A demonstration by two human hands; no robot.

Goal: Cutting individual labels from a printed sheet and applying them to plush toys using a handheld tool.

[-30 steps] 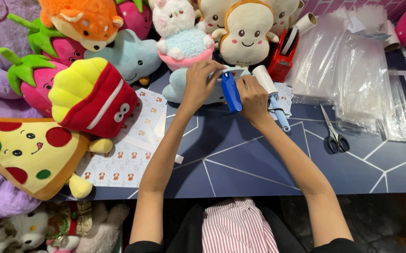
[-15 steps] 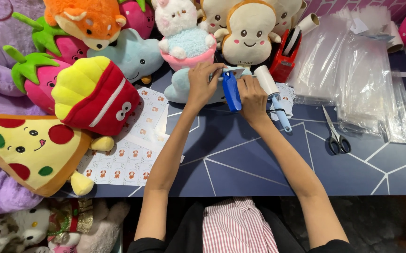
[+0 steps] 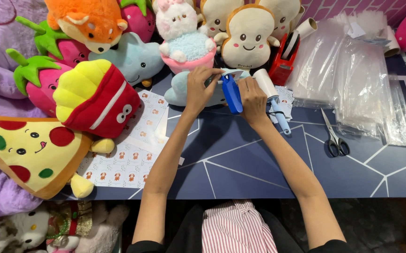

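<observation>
Both my hands meet at the back middle of the dark blue table [image 3: 240, 164]. My left hand [image 3: 198, 89] pinches the top end of a blue plastic hand tool [image 3: 231, 93], which hangs between the hands. My right hand [image 3: 252, 97] is closed against the tool's other side. Beneath the hands lies a pale blue plush [image 3: 178, 89], partly hidden. A lint roller [image 3: 270, 93] with a white roll and a blue handle lies just right of my right hand, touching it.
Plush toys crowd the left and back: a pizza slice [image 3: 22, 152], a fries box [image 3: 95, 98], a toast [image 3: 248, 40]. Sticker sheets [image 3: 128, 154] lie at the left. Scissors [image 3: 335, 140], clear bags [image 3: 352, 79] and a red tape dispenser [image 3: 285, 56] are at the right.
My left fingers have shifted up to the tool's top end. Both hands stay at the same spot over the pale blue plush.
</observation>
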